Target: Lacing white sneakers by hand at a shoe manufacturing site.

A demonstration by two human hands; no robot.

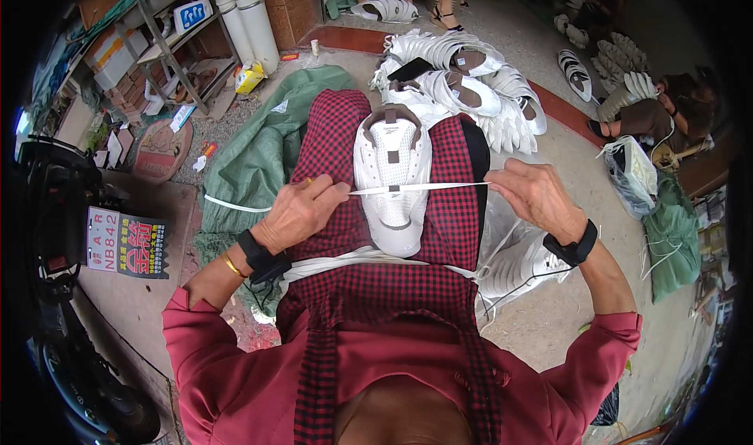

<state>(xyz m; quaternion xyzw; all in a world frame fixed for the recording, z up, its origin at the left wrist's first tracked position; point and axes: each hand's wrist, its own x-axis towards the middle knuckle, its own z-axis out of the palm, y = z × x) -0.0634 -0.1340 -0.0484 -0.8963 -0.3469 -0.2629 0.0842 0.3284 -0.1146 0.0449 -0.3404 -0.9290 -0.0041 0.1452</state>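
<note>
A white shoe upper (391,217) lies lengthwise on my lap, over the red-and-black checked apron (329,143). Stretched straight across it is a white shoelace (439,186), which passes through a dark loop on the tongue. My left hand (302,210) pinches the lace just left of the upper, and a loose end trails off to the left. To the right, my right hand (537,196) pinches the other end between thumb and fingers. A bundle of white laces (353,261) lies across my lap below the upper.
Stacked white shoe uppers (447,53) are heaped beyond my knees, with more uppers (522,268) by my right forearm. A green sack (267,123) lies left. A dark motorbike (55,217) stands far left. Another person (682,108) sits at the far right.
</note>
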